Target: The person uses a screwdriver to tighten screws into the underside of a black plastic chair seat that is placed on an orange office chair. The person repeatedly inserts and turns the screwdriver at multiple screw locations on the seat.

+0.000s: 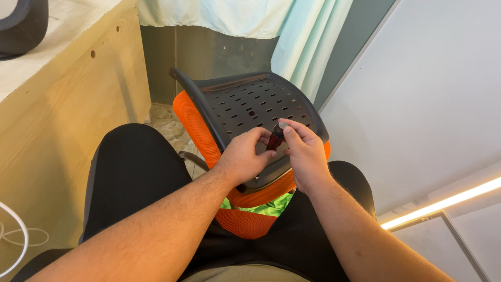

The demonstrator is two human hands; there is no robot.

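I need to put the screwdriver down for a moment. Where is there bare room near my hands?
The far half of the black slotted panel, beyond both hands, lies bare up to its curved rim. The wooden bench top at left is bare too. It is crowded at the panel's near edge, where the left hand, right hand and screwdriver meet.

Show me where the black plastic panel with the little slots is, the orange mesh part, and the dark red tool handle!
Black slotted plastic panel (pixel 250 102), head view, on its slotted middle.
Orange mesh part (pixel 195 122), head view, on its left edge.
Dark red tool handle (pixel 274 140), head view, between both hands.
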